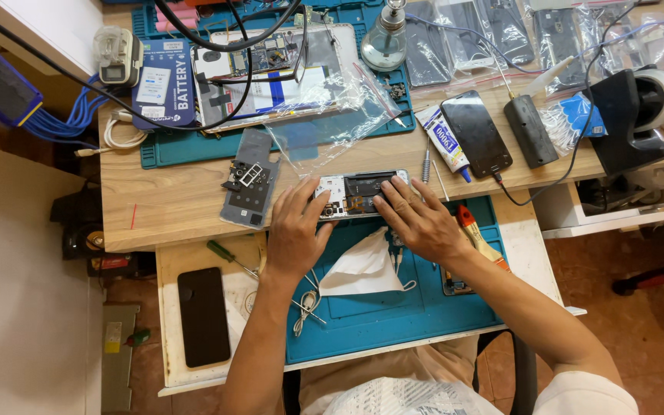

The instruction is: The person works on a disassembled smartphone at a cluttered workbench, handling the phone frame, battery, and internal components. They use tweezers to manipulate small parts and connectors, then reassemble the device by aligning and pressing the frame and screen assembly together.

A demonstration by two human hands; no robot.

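Observation:
An opened phone [356, 193] with its back off lies at the far edge of a blue work mat [393, 307], its circuit boards showing. My left hand [295, 229] rests on the phone's left end, fingers spread over it. My right hand [418, 219] presses on the phone's right end with its fingertips. A crumpled white tissue [363, 269] sits on the mat between my wrists. Left of the phone lies a grey back cover [249, 187] with small parts on it.
A black phone [203, 315] lies on the pull-out shelf at lower left, near a green-handled screwdriver [220, 251]. Another black phone [476, 133], a glue tube [443, 140], a black block [529, 129], bagged parts [301, 73] and a glass bottle [384, 38] crowd the wooden desk behind.

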